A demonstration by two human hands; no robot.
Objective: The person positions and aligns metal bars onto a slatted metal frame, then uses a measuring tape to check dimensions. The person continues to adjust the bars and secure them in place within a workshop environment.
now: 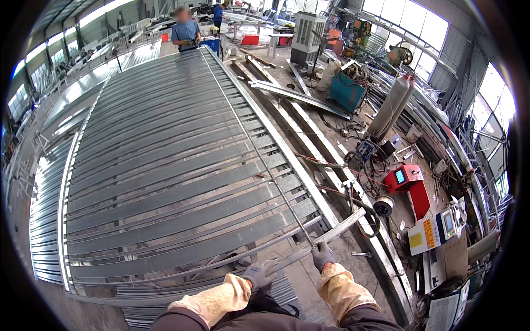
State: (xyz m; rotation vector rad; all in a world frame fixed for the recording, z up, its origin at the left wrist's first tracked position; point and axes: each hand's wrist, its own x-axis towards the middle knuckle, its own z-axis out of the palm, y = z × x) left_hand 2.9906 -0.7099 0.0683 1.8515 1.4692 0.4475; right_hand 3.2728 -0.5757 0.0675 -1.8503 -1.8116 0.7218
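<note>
A large metal frame (62, 220) with many grey slats fills the space in front of me. Down its right part runs a long thin strip (243, 129), from the far end to my right hand (322, 255). That gloved hand is closed at the strip's near end, above the frame's near right corner. A flat silver bar (345, 223) passes beneath it and slopes down toward my left hand (258, 275). The grey-gloved left fingers are bent around the bar's lower part; their undersides are hidden. Both forearms wear pale, stained sleeve covers.
Long steel beams (331, 175) lie along the frame's right side. Beyond them are a red machine (404, 177), a wire spool (383, 206), a white control box (433, 234), gas cylinders (391, 107) and loose cables. A person (185, 33) stands at the frame's far end.
</note>
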